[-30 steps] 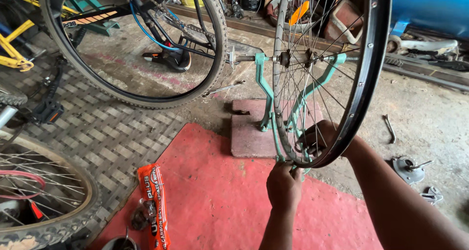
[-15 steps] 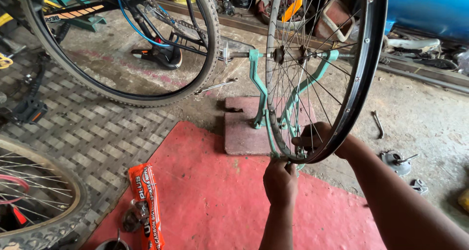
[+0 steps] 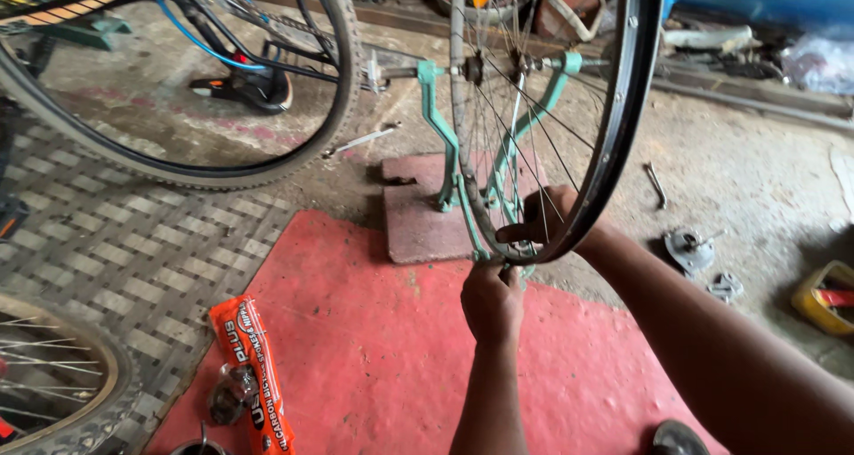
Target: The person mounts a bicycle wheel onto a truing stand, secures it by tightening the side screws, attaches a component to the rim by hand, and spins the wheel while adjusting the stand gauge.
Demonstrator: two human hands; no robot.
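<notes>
At the centre of the view, a bare bicycle wheel (image 3: 556,108) with a black rim and thin silver spokes is held upright in a pale green truing stand (image 3: 445,135), which is set on a reddish slab (image 3: 418,215) at the edge of a red floor mat (image 3: 374,357). The left hand (image 3: 492,302) is closed around something small at the lowest part of the rim; what it grips cannot be told. The right hand (image 3: 544,224) is curled about the rim just above, its fingers passed between the spokes. Low on the mat, to the left, an orange oblong packet (image 3: 253,366) with white and dark lettering is laid beside a small round metal part (image 3: 227,400). Compared with the earlier frames, the view has been brought closer and lower, while both hands are kept at the same spot on the rim.
</notes>
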